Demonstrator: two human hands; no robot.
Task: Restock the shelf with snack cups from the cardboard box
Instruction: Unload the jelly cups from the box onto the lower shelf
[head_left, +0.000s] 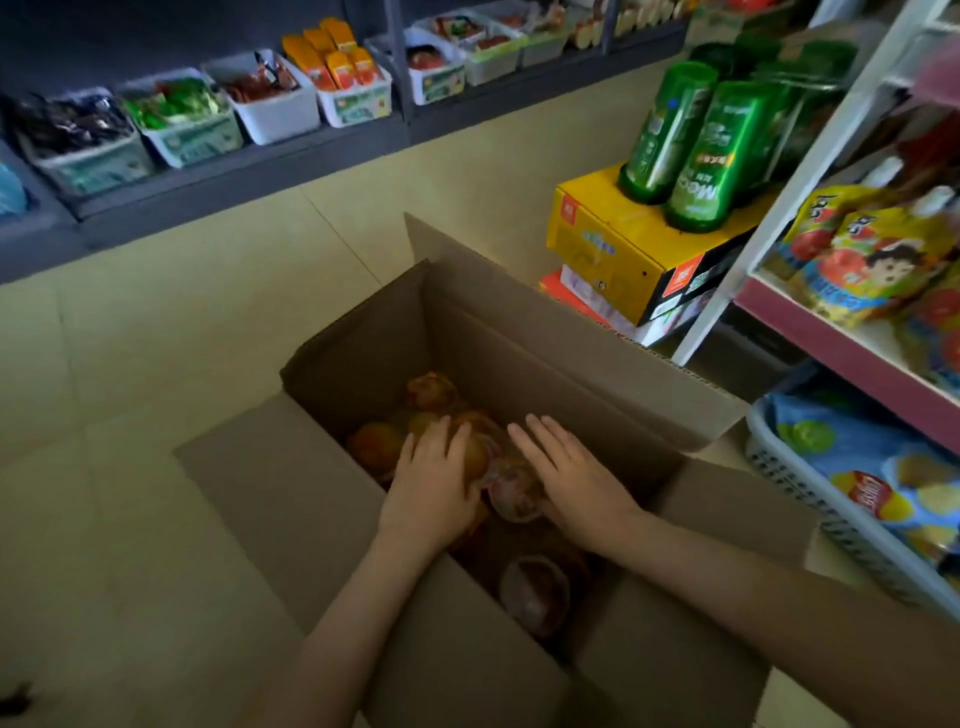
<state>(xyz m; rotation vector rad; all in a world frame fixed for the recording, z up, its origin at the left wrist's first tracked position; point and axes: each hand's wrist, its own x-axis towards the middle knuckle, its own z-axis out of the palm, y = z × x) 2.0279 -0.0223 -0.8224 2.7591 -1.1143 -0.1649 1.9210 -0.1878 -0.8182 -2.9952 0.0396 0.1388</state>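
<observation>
While leaning over the cardboard box (519, 322), held left hand (431, 483) fingers curved round an orange snack cup (479, 458) directly beneath; rested right hand (569, 480) flat, fingers straight, on neighbouring cups (511, 499).

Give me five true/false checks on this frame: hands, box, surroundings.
1. The left hand and the right hand both reach inside the cardboard box. True.
2. The box's flaps are closed. False: they are folded open.
3. The left hand holds a green bottle. False: it lies on an orange snack cup; the green bottles stand apart on a yellow carton.
4. The right hand's fingers are straight. True.
5. The box sits on a shelf. False: it is on the floor.
</observation>
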